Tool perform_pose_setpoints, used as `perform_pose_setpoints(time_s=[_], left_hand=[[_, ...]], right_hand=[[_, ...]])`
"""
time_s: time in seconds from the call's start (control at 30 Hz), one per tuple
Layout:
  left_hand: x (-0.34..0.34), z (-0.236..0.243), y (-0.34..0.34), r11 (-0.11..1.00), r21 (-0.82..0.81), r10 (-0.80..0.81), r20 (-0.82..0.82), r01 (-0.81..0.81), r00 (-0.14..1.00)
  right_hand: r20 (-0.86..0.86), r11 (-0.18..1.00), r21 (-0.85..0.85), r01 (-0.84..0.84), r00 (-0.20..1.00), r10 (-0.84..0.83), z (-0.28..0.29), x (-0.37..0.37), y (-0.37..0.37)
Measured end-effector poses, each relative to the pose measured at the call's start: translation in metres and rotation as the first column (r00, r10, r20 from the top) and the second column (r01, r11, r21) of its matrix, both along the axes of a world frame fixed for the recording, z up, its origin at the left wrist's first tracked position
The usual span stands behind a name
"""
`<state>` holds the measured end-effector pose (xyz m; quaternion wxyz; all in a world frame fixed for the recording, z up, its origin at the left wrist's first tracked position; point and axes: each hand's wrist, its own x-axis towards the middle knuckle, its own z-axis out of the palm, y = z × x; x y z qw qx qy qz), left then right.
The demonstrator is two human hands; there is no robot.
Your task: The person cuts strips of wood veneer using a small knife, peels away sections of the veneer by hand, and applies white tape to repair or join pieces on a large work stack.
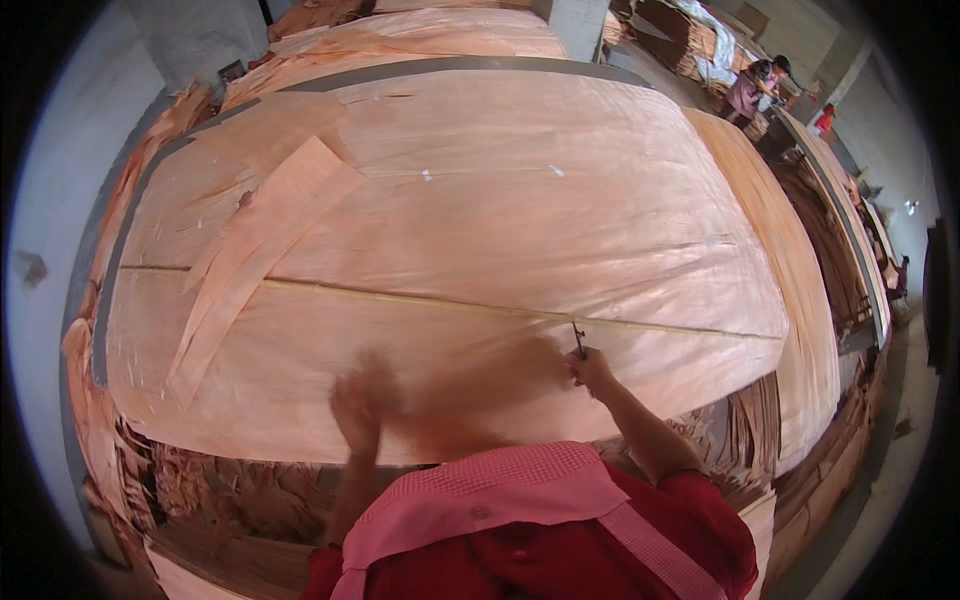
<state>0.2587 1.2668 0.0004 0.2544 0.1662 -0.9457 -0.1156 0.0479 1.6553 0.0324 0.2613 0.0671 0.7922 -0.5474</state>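
In front of me lies a wide pinkish-tan wood veneer sheet (480, 230). A long thin yellowish stick (440, 301) runs across it from left to right. My right hand (590, 370) is closed round a slim dark knife-like tool (579, 342), whose tip points away from me and reaches the stick. My left hand (362, 402) is above the sheet's near part, its fingers smeared by motion. A blurred reddish-brown veneer piece (490, 385) lies between both hands; whether either hand grips it cannot be made out. Loose veneer strips (255, 250) lie across the stick on the left.
Torn veneer scraps (250, 490) hang under the sheet's near edge. An orange-toned veneer stack (800, 310) adjoins on the right. Another person (755, 92) stands at the far right near more stacks. A grey wall (75, 180) bounds the left, and a pillar (580, 28) rises behind.
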Motion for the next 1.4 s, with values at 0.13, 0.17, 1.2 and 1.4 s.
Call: perform_pose_setpoints(time_s=[0.13, 0.17, 1.2, 1.4], left_hand=[[-0.073, 0.037, -0.182, 0.984, -0.139, 0.092, -0.156, -0.115, 0.983], [-0.104, 0.053, -0.2, 0.99, -0.126, 0.032, -0.185, -0.056, 0.982], [-0.445, 0.133, -0.526, 0.846, -0.209, -0.265, 0.633, 0.49, 0.728], [-0.537, 0.052, -0.552, 0.93, 0.317, -0.312, 0.406, 0.188, 0.859]], right_hand=[[0.148, 0.99, -0.023, 0.137, 0.98, -0.132, 0.002, 0.048, -0.099], [0.139, 0.993, -0.042, 0.113, 0.985, -0.106, 0.001, 0.05, -0.105], [0.221, 0.934, -0.149, 0.324, 0.932, -0.288, 0.032, 0.013, -0.357], [0.228, 0.901, -0.01, 0.434, 0.878, -0.42, 0.023, 0.01, -0.36]])
